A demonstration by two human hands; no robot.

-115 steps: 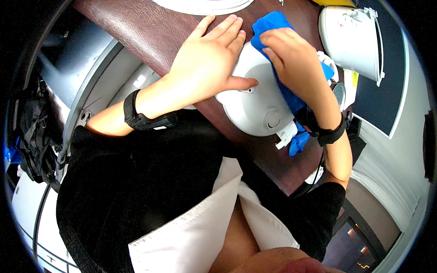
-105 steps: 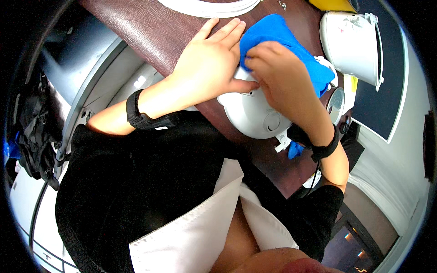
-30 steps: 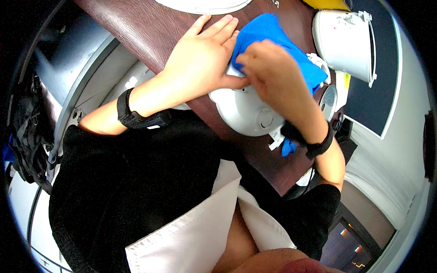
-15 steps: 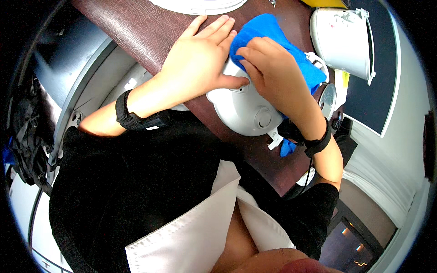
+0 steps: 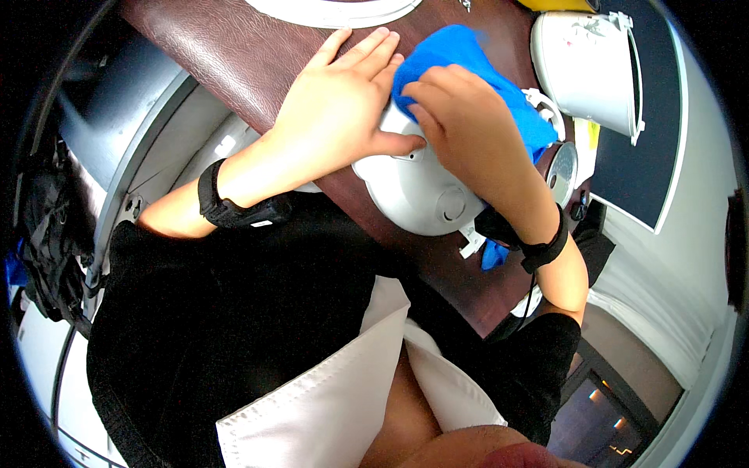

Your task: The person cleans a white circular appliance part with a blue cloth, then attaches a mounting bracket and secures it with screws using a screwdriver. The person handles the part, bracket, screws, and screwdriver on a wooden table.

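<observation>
A white rounded appliance housing (image 5: 413, 193) with a round disc-shaped detail rests on the dark brown leather-like tabletop. My left hand (image 5: 337, 103) lies against it, fingers spread and stretched away from me, the thumb across its upper part. In my right hand (image 5: 473, 121) the fingers are bent into a blue cloth (image 5: 449, 48), pressed on the housing close to my left fingertips. The cloth covers the far side of the housing and drapes to the right. Part of the housing is hidden under my right hand and wrist.
At the right stands a white pot-like container (image 5: 585, 70) with a floral pattern. A round metal part (image 5: 562, 165) lies below it. At the far edge is a white ring-shaped piece (image 5: 335, 11). A dark-topped panel (image 5: 644, 117) borders the table's right side.
Hardly anything differs. My right hand and the blue cloth have shifted very slightly left, still pressed on the housing. My left hand keeps its place.
</observation>
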